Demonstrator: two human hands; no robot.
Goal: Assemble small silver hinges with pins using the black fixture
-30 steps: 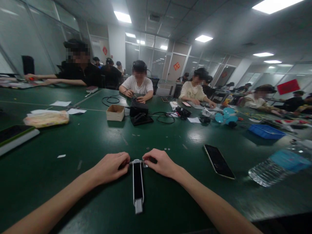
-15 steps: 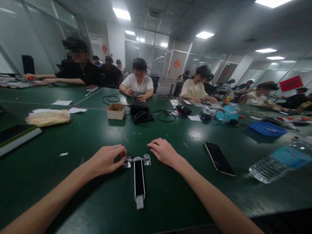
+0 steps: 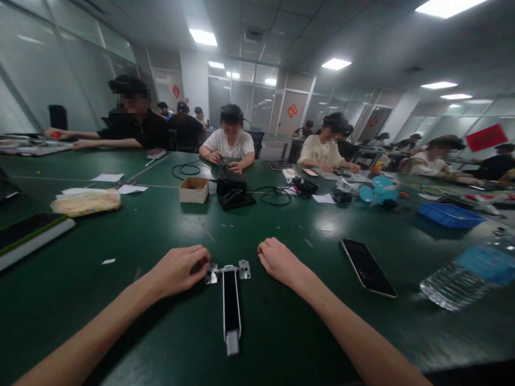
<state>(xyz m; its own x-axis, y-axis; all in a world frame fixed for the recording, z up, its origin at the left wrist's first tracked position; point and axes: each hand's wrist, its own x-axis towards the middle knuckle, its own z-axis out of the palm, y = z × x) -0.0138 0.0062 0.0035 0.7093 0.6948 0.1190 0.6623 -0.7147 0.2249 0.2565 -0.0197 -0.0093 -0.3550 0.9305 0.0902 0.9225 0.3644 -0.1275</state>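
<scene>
In front of me lies a T-shaped metal hinge piece, with a long black-and-silver arm pointing towards me. At its far end are two small silver plates with holes. My left hand has thumb and fingers pinched at the edge of the left plate; a ring shows on one finger. My right hand rests on the table just right of the right plate, apart from it. Its fingers are curled in, and nothing shows in them.
Right of my hand lie a phone, a water bottle on its side and a blue tray. Ahead stand a small box and a black device with cables. A tablet-like thing is left. Several people sit beyond.
My right hand has drawn a little to the right, away from the hinge piece, and its fingers have curled in. My left hand stays at the left plate. The view has tilted up slightly.
</scene>
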